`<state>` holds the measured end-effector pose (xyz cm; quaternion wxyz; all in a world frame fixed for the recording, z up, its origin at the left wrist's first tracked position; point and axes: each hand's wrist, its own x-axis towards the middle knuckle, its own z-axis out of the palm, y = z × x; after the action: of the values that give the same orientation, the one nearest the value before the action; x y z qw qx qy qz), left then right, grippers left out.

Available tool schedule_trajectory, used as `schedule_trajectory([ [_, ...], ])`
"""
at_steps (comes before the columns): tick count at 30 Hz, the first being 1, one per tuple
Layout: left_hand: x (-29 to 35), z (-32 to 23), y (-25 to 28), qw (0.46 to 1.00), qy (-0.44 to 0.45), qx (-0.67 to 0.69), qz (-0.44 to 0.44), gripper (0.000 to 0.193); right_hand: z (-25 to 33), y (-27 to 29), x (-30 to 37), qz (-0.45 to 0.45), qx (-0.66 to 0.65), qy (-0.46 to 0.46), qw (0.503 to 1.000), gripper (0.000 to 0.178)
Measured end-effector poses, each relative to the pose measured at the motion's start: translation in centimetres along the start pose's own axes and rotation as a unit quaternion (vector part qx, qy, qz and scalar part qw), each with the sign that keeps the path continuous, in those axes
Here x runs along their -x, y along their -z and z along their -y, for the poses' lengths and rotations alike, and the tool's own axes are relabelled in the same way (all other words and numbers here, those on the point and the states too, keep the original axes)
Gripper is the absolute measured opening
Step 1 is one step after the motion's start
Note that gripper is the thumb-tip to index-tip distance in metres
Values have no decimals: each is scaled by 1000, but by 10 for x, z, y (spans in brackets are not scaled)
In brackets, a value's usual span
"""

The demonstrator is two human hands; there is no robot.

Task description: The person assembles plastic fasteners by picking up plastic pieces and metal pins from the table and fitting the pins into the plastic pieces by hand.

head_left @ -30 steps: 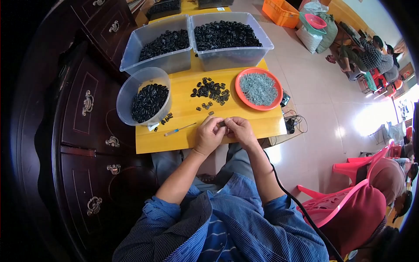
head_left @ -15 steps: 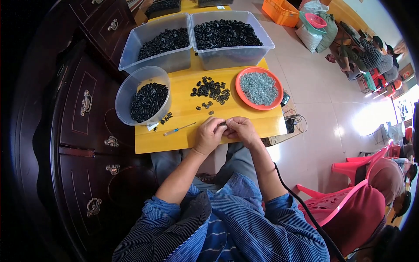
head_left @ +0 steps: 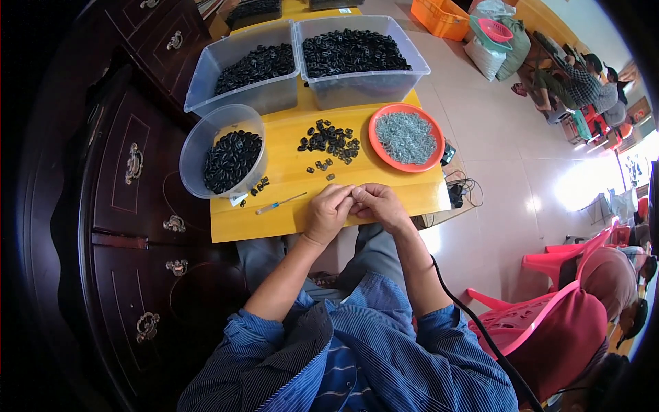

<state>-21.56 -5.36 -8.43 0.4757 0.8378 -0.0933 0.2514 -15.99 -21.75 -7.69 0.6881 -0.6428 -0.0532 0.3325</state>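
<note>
Hands unmoved: left hand (head_left: 328, 213) and right hand (head_left: 379, 206) fingertips pressed together, pinched item hidden.

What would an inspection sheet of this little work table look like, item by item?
Surface: yellow table top, small, set against dark wooden drawers.
Job's things: loose black parts in a small pile mid-table; round clear tub and two rectangular clear bins hold more; orange plate carries grey metal pieces.
Clutter: thin tool with a blue handle lies near the front edge; a few stray black parts beside the tub.
Hands: left hand and right hand meet at the front edge, fingertips together; what they pinch is too small to tell.
Cables: black cord by the right arm; tangle of wires on the floor.
Surroundings: red plastic chairs, other people seated farther off.
</note>
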Motion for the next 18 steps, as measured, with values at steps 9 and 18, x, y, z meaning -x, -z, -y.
schedule_trajectory([
  [9,-1,-4,2,997,65,13,42,33,-6,-2,-4,-14,-22,14,1000,25],
  [18,1,-4,3,995,81,27,46,29,-1,7,-1,13,-37,-32,999,29],
])
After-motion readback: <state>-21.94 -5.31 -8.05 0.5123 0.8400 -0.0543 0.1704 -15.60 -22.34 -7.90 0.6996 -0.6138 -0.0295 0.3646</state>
